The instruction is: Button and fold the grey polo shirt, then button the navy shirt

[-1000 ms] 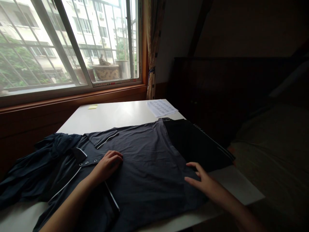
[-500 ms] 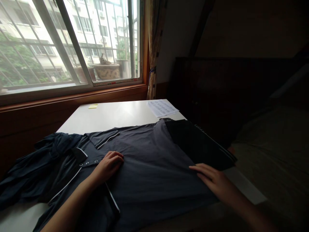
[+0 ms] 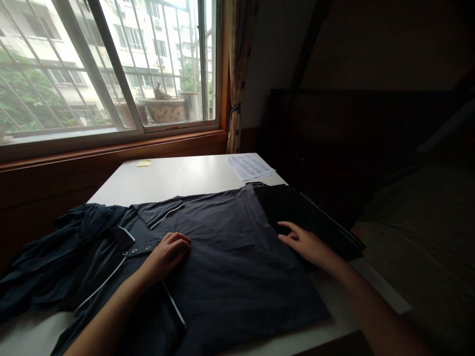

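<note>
A dark grey-blue polo shirt lies spread over a white table, its collar to the left and its hem to the right. White piping edges the collar and sleeves, and several buttons run down the placket. My left hand rests on the chest of the shirt just past the buttons, fingers loosely curled and lying on the cloth. Over the hem, my right hand hovers with thumb and fingers apart, nothing between them. Beneath it is a black garment partly covered by the shirt's hem.
The white table carries printed sheets at its far right corner and a yellow note at its far left. Bunched dark clothing lies at the left. A barred window and tied curtain stand beyond.
My right hand has let go of the shirt's hem and moved up and left, away from the near corner. The hem now lies flatter. My left hand has stayed in place.
</note>
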### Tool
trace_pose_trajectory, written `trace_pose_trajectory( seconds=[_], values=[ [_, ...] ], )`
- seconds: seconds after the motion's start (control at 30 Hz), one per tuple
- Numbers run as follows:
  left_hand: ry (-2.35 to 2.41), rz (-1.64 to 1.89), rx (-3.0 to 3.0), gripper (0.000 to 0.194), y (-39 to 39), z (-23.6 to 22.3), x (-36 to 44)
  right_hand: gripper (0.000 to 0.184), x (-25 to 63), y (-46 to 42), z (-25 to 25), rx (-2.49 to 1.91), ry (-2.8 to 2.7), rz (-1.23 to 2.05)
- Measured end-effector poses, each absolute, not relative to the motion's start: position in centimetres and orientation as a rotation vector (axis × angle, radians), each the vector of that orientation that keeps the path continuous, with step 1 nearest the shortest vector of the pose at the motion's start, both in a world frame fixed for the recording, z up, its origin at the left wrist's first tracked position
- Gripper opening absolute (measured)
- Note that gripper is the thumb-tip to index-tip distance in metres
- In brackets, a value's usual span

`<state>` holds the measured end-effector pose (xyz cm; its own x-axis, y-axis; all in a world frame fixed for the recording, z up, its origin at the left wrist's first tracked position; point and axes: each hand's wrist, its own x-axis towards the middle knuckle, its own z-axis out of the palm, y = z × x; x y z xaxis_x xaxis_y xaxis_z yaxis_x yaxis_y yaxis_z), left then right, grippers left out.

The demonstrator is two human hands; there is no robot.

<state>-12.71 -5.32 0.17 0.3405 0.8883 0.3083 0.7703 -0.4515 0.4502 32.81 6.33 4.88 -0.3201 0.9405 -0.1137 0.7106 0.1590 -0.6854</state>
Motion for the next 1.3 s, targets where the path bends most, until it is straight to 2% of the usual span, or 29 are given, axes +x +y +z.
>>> trace_pose_trajectory(
  seconds=[0.17,0.43,0.67,1.03,1.17,1.3],
  values=[
    [1.504,0.775,2.390,0.017,-5.4,0.4,-12.5,0.054,29.4,11.6,4.8,-1.587,-2.114,0.761],
    [1.515,0.756,2.389,0.017,-5.6,0.7,-12.4,0.063,25.5,16.9,3.8,-1.611,-2.107,0.676],
    [1.554,0.734,2.427,0.022,-5.8,0.8,-12.1,0.045,26.3,17.7,3.7,-1.555,-2.076,0.522],
    [1.557,0.479,2.653,0.044,-6.9,0.0,-9.1,0.030,28.2,17.5,3.5,-1.545,-2.190,0.317],
    [1.508,0.420,2.704,0.053,-7.1,-0.2,-8.5,0.043,27.5,16.0,3.6,-1.587,-2.253,0.354],
    [1.488,0.343,2.731,0.058,-7.3,-0.1,-8.1,0.050,26.7,14.6,3.3,-1.564,-2.410,0.151]
  ],
)
